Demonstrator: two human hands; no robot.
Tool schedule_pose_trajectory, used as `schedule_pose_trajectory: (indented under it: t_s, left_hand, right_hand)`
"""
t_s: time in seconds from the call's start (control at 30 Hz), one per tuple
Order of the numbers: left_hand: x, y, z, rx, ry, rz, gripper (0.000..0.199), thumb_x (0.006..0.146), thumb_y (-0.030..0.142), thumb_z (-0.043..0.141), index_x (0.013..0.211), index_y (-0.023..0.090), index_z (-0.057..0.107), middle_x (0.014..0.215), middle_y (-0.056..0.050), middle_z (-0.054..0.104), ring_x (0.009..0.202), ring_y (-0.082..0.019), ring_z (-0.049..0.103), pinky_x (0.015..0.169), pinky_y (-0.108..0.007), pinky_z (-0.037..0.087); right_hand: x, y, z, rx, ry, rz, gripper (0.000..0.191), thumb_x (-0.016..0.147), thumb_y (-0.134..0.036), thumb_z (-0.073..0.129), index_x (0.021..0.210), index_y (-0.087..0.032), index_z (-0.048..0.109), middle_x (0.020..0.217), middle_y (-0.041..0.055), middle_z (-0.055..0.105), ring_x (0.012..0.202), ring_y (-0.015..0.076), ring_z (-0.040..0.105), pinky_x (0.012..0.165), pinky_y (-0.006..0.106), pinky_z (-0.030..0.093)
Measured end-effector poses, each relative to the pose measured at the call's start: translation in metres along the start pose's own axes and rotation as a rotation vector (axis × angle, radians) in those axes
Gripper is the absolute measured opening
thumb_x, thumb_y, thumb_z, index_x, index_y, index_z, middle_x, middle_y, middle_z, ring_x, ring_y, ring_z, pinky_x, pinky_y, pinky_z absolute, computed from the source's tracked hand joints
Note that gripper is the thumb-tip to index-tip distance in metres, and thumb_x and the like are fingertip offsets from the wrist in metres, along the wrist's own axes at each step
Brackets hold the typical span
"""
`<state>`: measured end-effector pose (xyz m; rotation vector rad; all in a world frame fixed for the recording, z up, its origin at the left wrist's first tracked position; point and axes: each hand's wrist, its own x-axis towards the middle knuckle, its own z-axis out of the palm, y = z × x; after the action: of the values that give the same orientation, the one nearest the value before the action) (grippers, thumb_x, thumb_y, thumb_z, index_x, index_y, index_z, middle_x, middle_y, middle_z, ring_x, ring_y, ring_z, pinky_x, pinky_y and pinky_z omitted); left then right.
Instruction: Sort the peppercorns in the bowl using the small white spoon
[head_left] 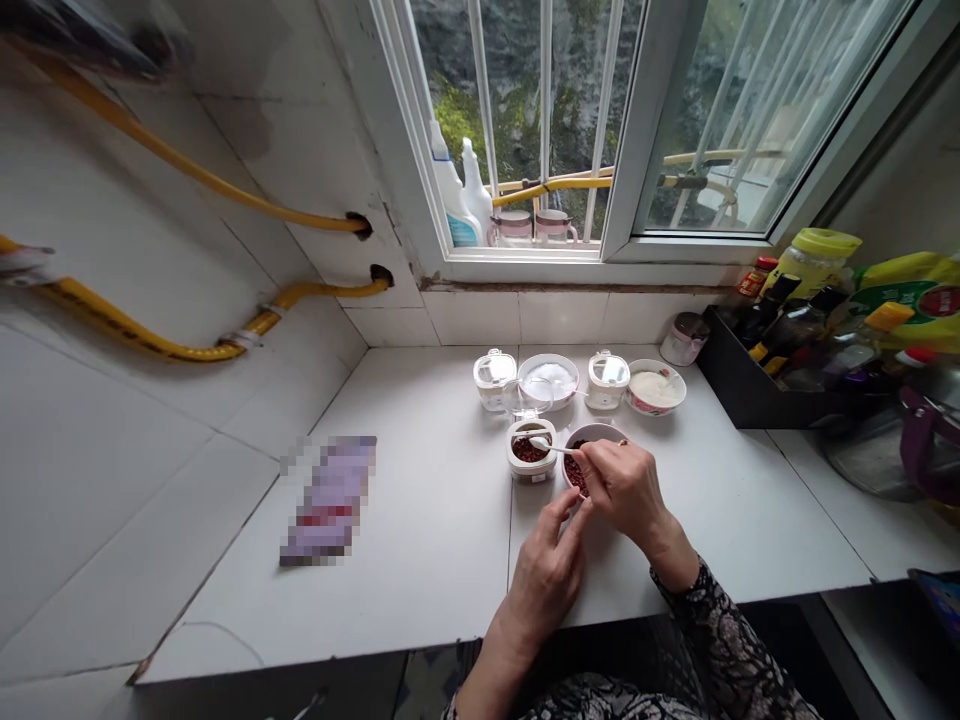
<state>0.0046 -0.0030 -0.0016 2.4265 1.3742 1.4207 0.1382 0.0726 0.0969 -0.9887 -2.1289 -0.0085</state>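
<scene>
A small white spoon (541, 443) is pinched in my right hand (619, 485), its bowl over the open mouth of a clear-sided white container (531, 470) with dark red beans inside. The container's clear lid stands raised at the back. Just right of it is a bowl (596, 432) of the same beans, partly hidden by my right hand. My left hand (551, 560) touches the front rim of that bowl with its fingertips; the thumb and forefinger are apart.
Behind stand two lidded white containers (495, 380) (607, 380), a bowl of white grains (548, 382) and a bowl of pale powder (656, 388). A pixelated purple packet (330, 500) lies left. A black box of bottles (780, 395) and a pot (870, 450) stand right.
</scene>
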Motion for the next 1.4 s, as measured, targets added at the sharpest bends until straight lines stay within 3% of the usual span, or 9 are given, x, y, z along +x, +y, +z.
schedule_pose_trajectory:
  t_s: [0.13, 0.33, 0.57, 0.87, 1.4]
  left_hand:
    - [-0.001, 0.000, 0.000, -0.001, -0.003, -0.009, 0.062, 0.095, 0.001, 0.042, 0.153, 0.021, 0.040, 0.135, -0.016, 0.059, 0.126, -0.025, 0.063, 0.097, -0.036, 0.062]
    - [0.000, 0.000, -0.002, -0.003, -0.001, 0.004, 0.062, 0.094, 0.000, 0.043, 0.152, 0.021, 0.041, 0.133, -0.016, 0.058, 0.124, -0.024, 0.063, 0.095, -0.033, 0.063]
    - [0.000, 0.001, -0.001, 0.002, 0.015, 0.004, 0.061, 0.094, -0.001, 0.044, 0.151, 0.020, 0.043, 0.132, -0.016, 0.058, 0.121, -0.023, 0.064, 0.095, -0.033, 0.063]
    - [0.001, 0.001, -0.002, 0.007, 0.003, 0.004, 0.062, 0.093, -0.001, 0.044, 0.151, 0.020, 0.043, 0.132, -0.016, 0.058, 0.123, -0.023, 0.063, 0.095, -0.032, 0.062]
    - [0.001, 0.000, 0.000, -0.002, 0.023, 0.015, 0.059, 0.092, -0.004, 0.045, 0.147, 0.018, 0.048, 0.131, -0.016, 0.057, 0.122, -0.022, 0.062, 0.095, -0.032, 0.062]
  right_hand:
    - [-0.007, 0.015, -0.018, 0.052, 0.018, 0.193, 0.043, 0.103, -0.034, 0.043, 0.065, -0.021, 0.057, 0.059, 0.0023, 0.060, 0.054, 0.0138, 0.050, 0.059, 0.028, 0.035]
    - [-0.020, 0.037, -0.033, 0.030, -0.054, 0.428, 0.047, 0.098, -0.042, 0.045, 0.056, -0.022, 0.044, 0.050, -0.0007, 0.049, 0.048, 0.0124, 0.040, 0.052, 0.027, 0.029]
    - [-0.019, 0.031, -0.012, 0.064, -0.171, 0.473, 0.045, 0.092, -0.041, 0.045, 0.051, -0.023, 0.039, 0.046, -0.0002, 0.048, 0.046, 0.0134, 0.040, 0.052, 0.029, 0.026]
    - [-0.025, 0.037, -0.020, 0.240, -0.112, 0.641, 0.046, 0.090, -0.049, 0.048, 0.054, -0.022, 0.044, 0.050, -0.0014, 0.045, 0.051, 0.0138, 0.043, 0.051, 0.027, 0.030]
    - [-0.037, 0.045, -0.018, 0.289, -0.085, 0.683, 0.047, 0.089, -0.052, 0.048, 0.054, -0.021, 0.043, 0.051, -0.0027, 0.040, 0.052, 0.0124, 0.039, 0.052, 0.026, 0.031]
